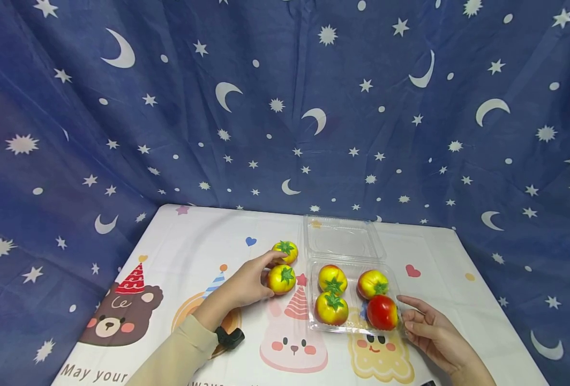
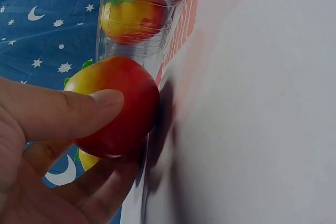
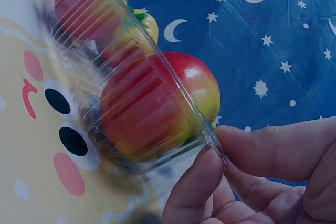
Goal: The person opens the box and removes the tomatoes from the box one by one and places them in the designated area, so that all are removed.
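Note:
My left hand (image 1: 250,280) holds a red-and-yellow tomato-like fruit (image 1: 282,280) with a green leafy top, left of a clear plastic clamshell box (image 1: 353,328). In the left wrist view the thumb lies across the red side of this fruit (image 2: 134,106), the other fingers under and behind it. A second such fruit (image 1: 290,250) sits just beyond, partly behind the fingers. Several more lie in the box; one (image 1: 382,312) shows its red side. My right hand (image 1: 434,333) pinches the box's right rim (image 3: 212,139) between thumb and forefinger.
The box's lid (image 1: 345,239) lies folded back toward the rear. A white cloth with cartoon prints covers the table (image 1: 237,370). Behind the table hangs a blue curtain (image 1: 275,69) with moons and stars. A dark object (image 1: 428,383) shows at the bottom edge.

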Available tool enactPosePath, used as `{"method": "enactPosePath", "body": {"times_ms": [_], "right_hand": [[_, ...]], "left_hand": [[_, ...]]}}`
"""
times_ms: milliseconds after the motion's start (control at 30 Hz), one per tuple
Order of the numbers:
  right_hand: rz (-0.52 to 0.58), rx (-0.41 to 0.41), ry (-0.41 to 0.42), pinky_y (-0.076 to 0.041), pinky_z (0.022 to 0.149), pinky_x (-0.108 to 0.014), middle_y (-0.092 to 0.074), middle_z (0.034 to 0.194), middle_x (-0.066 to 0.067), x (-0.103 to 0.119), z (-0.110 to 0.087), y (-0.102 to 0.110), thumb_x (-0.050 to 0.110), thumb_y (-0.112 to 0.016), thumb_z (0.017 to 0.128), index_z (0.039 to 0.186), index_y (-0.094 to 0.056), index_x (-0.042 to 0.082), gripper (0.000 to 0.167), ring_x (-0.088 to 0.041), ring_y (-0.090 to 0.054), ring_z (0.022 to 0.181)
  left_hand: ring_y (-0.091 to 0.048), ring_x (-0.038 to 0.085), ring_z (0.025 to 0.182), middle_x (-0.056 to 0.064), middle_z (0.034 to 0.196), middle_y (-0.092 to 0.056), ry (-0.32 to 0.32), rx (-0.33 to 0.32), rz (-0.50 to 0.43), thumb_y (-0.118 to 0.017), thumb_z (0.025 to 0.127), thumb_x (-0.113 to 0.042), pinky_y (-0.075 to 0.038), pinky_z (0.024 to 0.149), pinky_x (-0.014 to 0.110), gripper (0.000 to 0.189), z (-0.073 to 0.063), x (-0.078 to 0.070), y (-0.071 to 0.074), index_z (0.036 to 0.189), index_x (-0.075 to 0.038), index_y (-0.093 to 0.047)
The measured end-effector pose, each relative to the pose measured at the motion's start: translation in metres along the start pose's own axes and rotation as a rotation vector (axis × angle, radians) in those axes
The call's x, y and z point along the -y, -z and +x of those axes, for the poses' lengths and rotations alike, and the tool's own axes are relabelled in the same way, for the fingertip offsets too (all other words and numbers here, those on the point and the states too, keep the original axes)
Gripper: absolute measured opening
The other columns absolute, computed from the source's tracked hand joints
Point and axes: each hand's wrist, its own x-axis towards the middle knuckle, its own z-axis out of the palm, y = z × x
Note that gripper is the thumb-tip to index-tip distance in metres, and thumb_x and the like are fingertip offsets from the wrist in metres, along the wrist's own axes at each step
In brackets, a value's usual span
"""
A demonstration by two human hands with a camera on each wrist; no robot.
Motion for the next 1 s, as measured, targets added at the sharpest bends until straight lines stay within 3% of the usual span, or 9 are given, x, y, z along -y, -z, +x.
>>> {"method": "enactPosePath", "body": {"times_ms": [333, 767, 1000], "right_hand": [[-0.021, -0.017, 0.006, -0.06, 0.089, -0.018, -0.068, 0.104, 0.007, -0.0007, 0.0004, -0.0012, 0.007, -0.064, 0.105, 0.134, -0.055, 0.04, 0.045, -0.011, -0.063, 0.093], [-0.023, -0.014, 0.001, -0.061, 0.09, -0.019, -0.068, 0.104, 0.006, -0.0005, 0.0003, -0.0015, 0.007, -0.063, 0.106, 0.134, -0.056, 0.04, 0.044, -0.011, -0.063, 0.093], [-0.014, -0.008, 0.007, -0.061, 0.089, -0.018, -0.068, 0.104, 0.007, -0.0007, -0.0012, -0.0016, 0.006, -0.062, 0.106, 0.133, -0.057, 0.04, 0.044, -0.01, -0.063, 0.092]], "left_hand": [[-0.061, 0.025, 0.135, 0.0, 0.144, -0.065, 0.026, -0.002, 0.016, -0.082, 0.081, 0.01, -0.054, 0.117, 0.052, 0.079, -0.002, 0.0014, -0.0001, 0.15, -0.023, -0.059], [-0.063, 0.029, 0.136, 0.001, 0.143, -0.066, 0.058, -0.018, -0.061, -0.088, 0.083, 0.001, -0.054, 0.116, 0.051, 0.073, -0.0033, 0.0014, 0.0028, 0.147, -0.023, -0.062], [-0.065, 0.029, 0.132, -0.002, 0.144, -0.067, 0.069, -0.018, -0.103, -0.09, 0.081, 0.0, -0.059, 0.109, 0.046, 0.076, -0.0028, -0.0031, 0.0067, 0.148, -0.021, -0.061]]}}
